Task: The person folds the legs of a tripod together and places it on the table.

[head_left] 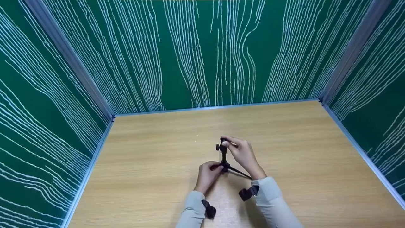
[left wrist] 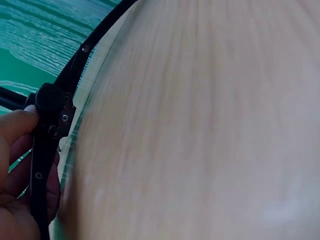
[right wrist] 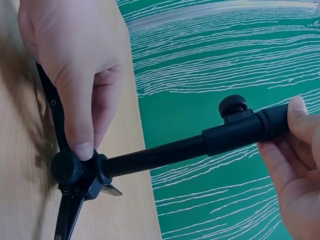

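Note:
A small black tripod (head_left: 224,155) stands upright near the middle of the table, its legs spread. My left hand (head_left: 208,176) grips it low down, the fingers around one leg (left wrist: 39,175) and the thumb at the hub beside a round knob (right wrist: 66,166). Higher up, my right hand (head_left: 245,155) pinches the top end of the centre column (right wrist: 155,157) between thumb and fingers. A second ridged knob (right wrist: 233,106) sticks out from the thicker upper sleeve. Another leg (head_left: 240,172) slopes toward my right wrist. Part of the left-hand leg is hidden by my fingers.
The tripod is on a pale wooden table (head_left: 152,152). Green panels with white wavy lines (head_left: 180,53) rise at the back and both sides, with metal edging along the table. Some tiny pale specks lie beyond the hands. Each wrist bears a black camera (head_left: 248,192).

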Available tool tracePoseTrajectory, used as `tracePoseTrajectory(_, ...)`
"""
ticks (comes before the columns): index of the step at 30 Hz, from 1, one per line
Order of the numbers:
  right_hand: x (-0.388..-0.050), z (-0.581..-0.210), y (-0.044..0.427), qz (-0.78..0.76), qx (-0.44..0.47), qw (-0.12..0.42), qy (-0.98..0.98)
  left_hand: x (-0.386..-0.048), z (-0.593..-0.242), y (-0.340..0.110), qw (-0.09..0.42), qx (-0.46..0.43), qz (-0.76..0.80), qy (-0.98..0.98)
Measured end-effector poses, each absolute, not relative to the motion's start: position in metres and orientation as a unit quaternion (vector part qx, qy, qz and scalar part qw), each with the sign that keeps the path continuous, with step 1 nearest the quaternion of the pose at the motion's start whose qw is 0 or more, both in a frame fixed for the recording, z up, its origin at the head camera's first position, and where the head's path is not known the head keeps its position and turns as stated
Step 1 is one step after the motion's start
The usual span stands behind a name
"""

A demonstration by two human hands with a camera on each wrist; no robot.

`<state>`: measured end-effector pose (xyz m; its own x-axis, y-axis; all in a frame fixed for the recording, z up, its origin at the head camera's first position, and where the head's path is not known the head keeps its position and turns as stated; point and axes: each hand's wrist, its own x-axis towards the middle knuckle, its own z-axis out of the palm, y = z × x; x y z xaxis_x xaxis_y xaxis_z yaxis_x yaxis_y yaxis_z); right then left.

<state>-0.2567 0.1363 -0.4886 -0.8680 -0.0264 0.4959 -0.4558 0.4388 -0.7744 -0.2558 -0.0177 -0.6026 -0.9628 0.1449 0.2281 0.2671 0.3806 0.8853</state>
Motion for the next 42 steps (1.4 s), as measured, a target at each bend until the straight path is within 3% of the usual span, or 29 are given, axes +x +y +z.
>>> tracePoseTrajectory(42, -0.2599, -0.4851, 0.1407, 0.518, 0.174, 0.197, -0.814, -0.2559, -0.6004, -0.0095, 0.110, -0.102, -0.558, -0.816)
